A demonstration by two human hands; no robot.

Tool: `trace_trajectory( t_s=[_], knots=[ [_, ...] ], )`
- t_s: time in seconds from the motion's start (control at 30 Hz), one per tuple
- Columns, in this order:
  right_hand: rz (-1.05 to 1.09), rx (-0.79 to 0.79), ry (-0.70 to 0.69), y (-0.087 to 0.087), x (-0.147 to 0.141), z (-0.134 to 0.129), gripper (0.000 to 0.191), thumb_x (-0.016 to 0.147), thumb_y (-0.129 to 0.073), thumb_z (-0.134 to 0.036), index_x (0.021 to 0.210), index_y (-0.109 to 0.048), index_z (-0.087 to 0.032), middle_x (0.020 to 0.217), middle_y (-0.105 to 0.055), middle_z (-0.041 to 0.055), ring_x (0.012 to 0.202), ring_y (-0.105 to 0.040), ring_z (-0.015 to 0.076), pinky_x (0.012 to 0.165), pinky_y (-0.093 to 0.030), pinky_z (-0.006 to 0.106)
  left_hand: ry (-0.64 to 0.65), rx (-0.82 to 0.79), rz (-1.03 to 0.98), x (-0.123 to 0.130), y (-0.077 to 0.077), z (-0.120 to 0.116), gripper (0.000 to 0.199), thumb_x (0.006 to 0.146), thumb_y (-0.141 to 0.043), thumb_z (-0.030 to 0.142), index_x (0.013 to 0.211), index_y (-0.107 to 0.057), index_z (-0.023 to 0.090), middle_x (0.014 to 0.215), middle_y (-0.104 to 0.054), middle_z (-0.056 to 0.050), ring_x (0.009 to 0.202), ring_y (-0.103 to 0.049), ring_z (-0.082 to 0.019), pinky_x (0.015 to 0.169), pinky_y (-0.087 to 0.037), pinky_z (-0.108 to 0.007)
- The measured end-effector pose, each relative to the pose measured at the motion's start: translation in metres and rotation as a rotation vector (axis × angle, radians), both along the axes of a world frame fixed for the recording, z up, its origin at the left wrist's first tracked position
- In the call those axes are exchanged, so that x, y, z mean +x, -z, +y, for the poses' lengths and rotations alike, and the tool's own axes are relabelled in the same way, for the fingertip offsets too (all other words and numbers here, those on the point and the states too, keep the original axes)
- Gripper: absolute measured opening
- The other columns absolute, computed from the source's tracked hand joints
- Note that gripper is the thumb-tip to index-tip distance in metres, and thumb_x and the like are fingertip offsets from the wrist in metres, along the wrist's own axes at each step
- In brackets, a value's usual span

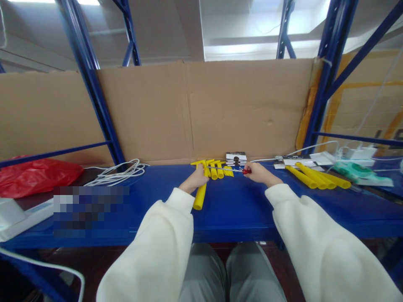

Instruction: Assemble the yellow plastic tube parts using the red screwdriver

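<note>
My left hand (pixel 195 178) is closed around a yellow plastic tube (pixel 199 198), whose round end points toward me. In my right hand (pixel 258 173) is a screwdriver (pixel 247 171) with a red handle. Its thin metal shaft runs left, level, toward the yellow parts at my left fingers. Whether the tip touches the tube is too small to tell. Just right of my left hand, several short yellow pieces (pixel 217 172) lie side by side on the blue shelf (pixel 239 205). Behind them sits a small stack of black-and-white boxes (pixel 236 158).
Several yellow tubes (pixel 315 178) lie at right, near a green-and-white packet (pixel 357 171) and white cables. At left are a coiled white cable (pixel 134 170), a red plastic bag (pixel 37 175) and a white power strip (pixel 34 216). A cardboard panel (pixel 201 113) and blue posts (pixel 103 105) bound the back.
</note>
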State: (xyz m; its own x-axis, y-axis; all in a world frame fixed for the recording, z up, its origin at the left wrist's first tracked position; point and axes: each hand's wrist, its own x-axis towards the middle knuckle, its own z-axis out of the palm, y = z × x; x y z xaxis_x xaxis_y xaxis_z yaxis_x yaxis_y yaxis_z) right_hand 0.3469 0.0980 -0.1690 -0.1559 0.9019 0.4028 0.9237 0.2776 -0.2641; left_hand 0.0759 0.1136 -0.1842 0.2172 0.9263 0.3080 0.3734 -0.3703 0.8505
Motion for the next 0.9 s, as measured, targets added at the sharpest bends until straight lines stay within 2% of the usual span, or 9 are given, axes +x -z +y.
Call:
trace_trajectory(
  t_s=[0.17,0.37,0.6,0.73,0.9],
  knots=[
    [-0.022,-0.002,-0.007,0.001,0.0,0.001,0.008,0.073,-0.066,-0.012,0.077,-0.065,-0.019,0.082,-0.074,0.0069,0.075,-0.066,0.02,0.066,-0.044,0.024,-0.124,-0.168,0.088,0.007,-0.007,-0.014,0.057,0.071,-0.056,-0.005,0.123,-0.041,0.016,0.099,-0.067,-0.007,0.07,-0.065,-0.014,0.065,-0.056,-0.028],
    [-0.046,0.023,-0.03,-0.001,-0.001,0.0,0.006,0.075,-0.067,-0.014,0.079,-0.068,-0.018,0.081,-0.074,0.007,0.073,-0.066,0.0193,0.064,-0.044,0.024,-0.225,-0.122,0.129,0.01,-0.013,-0.021,0.05,0.081,-0.055,0.001,0.127,-0.041,0.014,0.099,-0.07,-0.01,0.066,-0.067,-0.014,0.06,-0.054,-0.024],
    [-0.142,0.038,-0.062,-0.003,0.0,-0.001,0.014,0.083,-0.059,-0.015,0.077,-0.072,-0.017,0.082,-0.076,0.0095,0.075,-0.068,0.0199,0.067,-0.045,0.025,-0.3,-0.002,0.29,0.012,-0.015,-0.027,0.036,0.081,-0.06,0.005,0.116,-0.053,0.013,0.112,-0.07,-0.016,0.09,-0.073,-0.022,0.08,-0.057,-0.031],
    [-0.181,0.074,-0.081,0.0,0.007,0.0,0.018,0.086,-0.057,-0.019,0.081,-0.074,-0.017,0.083,-0.076,0.0098,0.074,-0.068,0.0203,0.066,-0.045,0.025,-0.307,0.062,0.402,0.013,-0.016,-0.031,0.04,0.081,-0.06,0.006,0.12,-0.054,0.013,0.115,-0.07,-0.017,0.102,-0.07,-0.026,0.089,-0.055,-0.035],
    [-0.142,0.109,-0.153,0.005,0.016,0.002,0.018,0.085,-0.058,-0.022,0.082,-0.075,-0.017,0.084,-0.076,0.01,0.075,-0.068,0.0212,0.068,-0.046,0.026,-0.298,0.105,0.448,0.014,-0.016,-0.032,0.041,0.082,-0.059,0.006,0.122,-0.054,0.013,0.118,-0.07,-0.017,0.109,-0.068,-0.026,0.093,-0.053,-0.033]
  ],
)
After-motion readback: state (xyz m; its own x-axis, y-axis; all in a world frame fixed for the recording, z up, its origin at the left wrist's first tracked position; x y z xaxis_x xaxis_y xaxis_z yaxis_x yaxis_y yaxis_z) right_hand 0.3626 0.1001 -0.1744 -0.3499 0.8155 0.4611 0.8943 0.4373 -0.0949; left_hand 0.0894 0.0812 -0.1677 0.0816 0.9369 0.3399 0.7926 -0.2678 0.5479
